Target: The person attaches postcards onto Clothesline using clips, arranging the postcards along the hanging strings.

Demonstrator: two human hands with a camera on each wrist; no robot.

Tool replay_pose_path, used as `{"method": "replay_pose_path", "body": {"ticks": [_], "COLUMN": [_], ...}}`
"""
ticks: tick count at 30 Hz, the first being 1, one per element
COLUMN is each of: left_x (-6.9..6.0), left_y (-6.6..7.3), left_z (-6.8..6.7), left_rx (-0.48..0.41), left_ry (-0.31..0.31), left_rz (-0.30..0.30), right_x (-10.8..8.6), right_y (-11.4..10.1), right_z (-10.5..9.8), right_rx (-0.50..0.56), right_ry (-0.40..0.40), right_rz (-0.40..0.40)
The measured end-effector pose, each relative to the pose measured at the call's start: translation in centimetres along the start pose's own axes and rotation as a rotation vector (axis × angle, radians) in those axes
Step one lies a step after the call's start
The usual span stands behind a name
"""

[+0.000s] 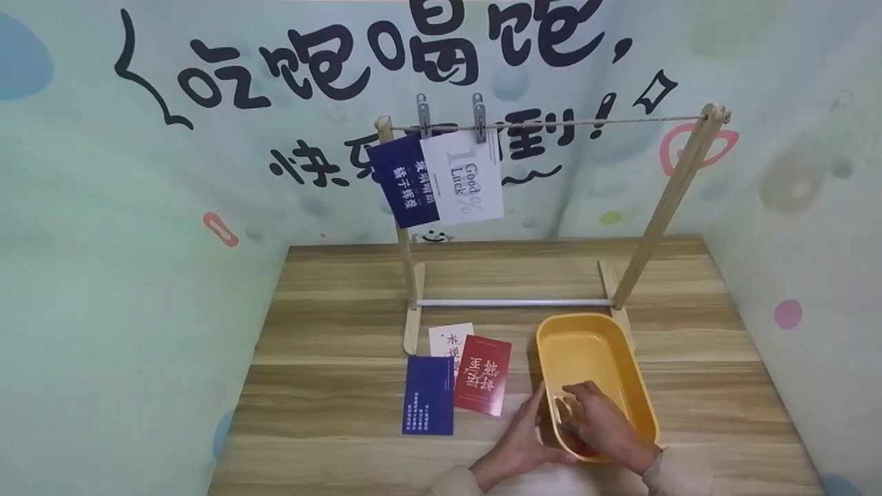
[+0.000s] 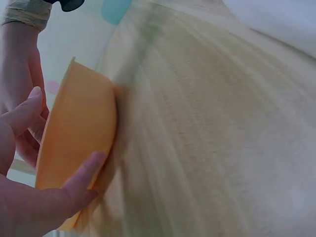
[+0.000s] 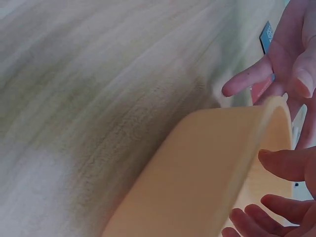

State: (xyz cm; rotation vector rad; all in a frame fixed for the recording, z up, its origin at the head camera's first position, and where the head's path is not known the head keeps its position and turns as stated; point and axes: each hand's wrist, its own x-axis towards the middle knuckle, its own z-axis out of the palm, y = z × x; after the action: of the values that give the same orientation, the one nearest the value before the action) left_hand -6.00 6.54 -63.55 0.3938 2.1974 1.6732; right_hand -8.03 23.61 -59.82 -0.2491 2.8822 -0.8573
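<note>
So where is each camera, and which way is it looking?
Head: on the head, facing forward and down at the yellow tub, table and hanging cards; left hand and right hand show.
Left wrist: on that wrist, facing the tub's outside and table; both hands show.
Right wrist: on that wrist, facing the tub's outside and rim; both hands show.
Both wrist views share the tub.

Pale green back wall (image 1: 331, 213) is carrying two rows of bold black characters (image 1: 441, 29). Left wall (image 1: 131, 310) and right wall (image 1: 772, 234) are flanking it, showing coloured spots: blue spot (image 1: 21, 58) far left, pink spot (image 1: 788, 314) right. Wood-grain counter (image 1: 331, 406) is stretching between them, streaks running crosswise. Light is falling softly.
</note>
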Motion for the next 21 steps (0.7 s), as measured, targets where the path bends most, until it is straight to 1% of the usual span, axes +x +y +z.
{"method": "replay_pose_path", "body": {"ticks": [3,5,10,11,14,16,18,21], "left_x": [-0.2,-0.2,-0.1,-0.1,0.0,0.0,-0.1,-0.1], "left_y": [-0.5,-0.7,-1.0,-1.1,-1.3,-1.4,-1.4,-1.2], "left_z": [0.3,0.5,0.6,0.6,0.7,0.7,0.7,0.7], "left_rx": [-0.029,-0.047,-0.079,-0.082,-0.107,-0.121,-0.139,-0.162], "left_ry": [-0.009,-0.004,0.018,0.02,0.022,0.025,0.03,0.039], "left_rz": [0.013,0.01,-0.017,-0.015,-0.03,-0.055,-0.091,-0.125], "right_x": [-0.1,-0.1,-0.3,-0.3,-0.3,-0.3,-0.4,-0.5], "right_y": [0.3,0.5,0.8,0.9,1.0,1.0,0.9,0.8], "right_z": [0.5,0.8,1.4,1.5,1.7,1.9,2.1,2.5], "right_rx": [-0.016,-0.028,-0.075,-0.085,-0.097,-0.095,-0.1,-0.103], "right_ry": [-0.023,-0.035,-0.031,-0.028,-0.026,-0.03,-0.029,-0.016], "right_rz": [0.004,-0.003,-0.066,-0.078,-0.082,-0.065,-0.059,-0.055]}}
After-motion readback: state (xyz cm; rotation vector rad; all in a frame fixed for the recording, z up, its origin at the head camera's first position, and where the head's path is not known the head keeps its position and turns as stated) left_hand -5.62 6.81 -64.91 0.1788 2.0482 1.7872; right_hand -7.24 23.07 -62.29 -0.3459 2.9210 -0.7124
